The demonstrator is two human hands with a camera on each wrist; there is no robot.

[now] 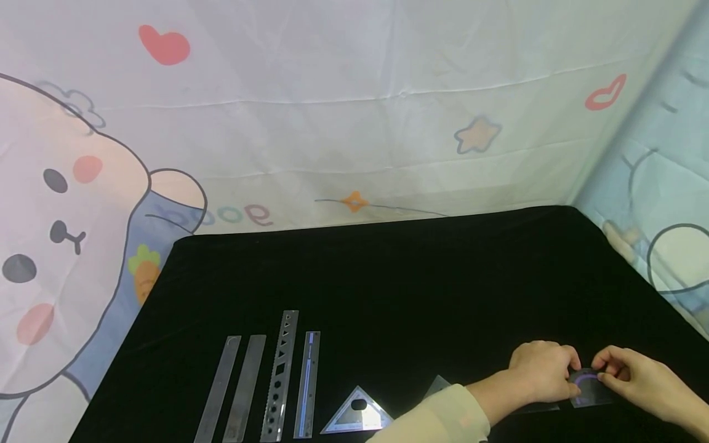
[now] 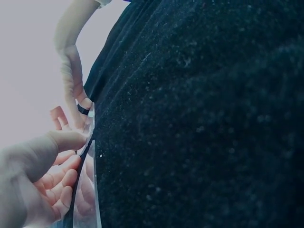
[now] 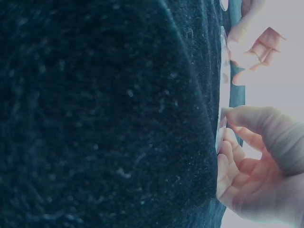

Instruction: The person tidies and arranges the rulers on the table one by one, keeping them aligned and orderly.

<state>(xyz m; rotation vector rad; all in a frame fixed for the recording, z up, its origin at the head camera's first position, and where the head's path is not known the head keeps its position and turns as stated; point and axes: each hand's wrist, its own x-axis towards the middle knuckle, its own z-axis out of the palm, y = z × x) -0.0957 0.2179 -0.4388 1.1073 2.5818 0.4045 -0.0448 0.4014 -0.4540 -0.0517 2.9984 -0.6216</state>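
At the right of the black-covered table, a clear protractor point(image 1: 591, 392) with a purple arc lies between my hands. My left hand point(image 1: 545, 372) pinches its left edge with thumb and fingers. On the opposite edge my right hand point(image 1: 645, 381) holds it between thumb and fingertips. The right wrist view shows the thin protractor point(image 3: 223, 80) edge-on against the cloth. Beneath my left hand, a dark transparent flat piece point(image 1: 545, 407) is mostly hidden. Close to my left hand in the left wrist view lies another clear plate point(image 2: 86, 190).
Left of my sleeve is a triangular set square point(image 1: 357, 418), with the corner of another clear piece point(image 1: 436, 386) showing behind the sleeve. Several rulers stand in a row further left, including a stencil ruler point(image 1: 279, 375) with cut-out shapes. A printed curtain point(image 1: 332, 135) hangs behind the table.
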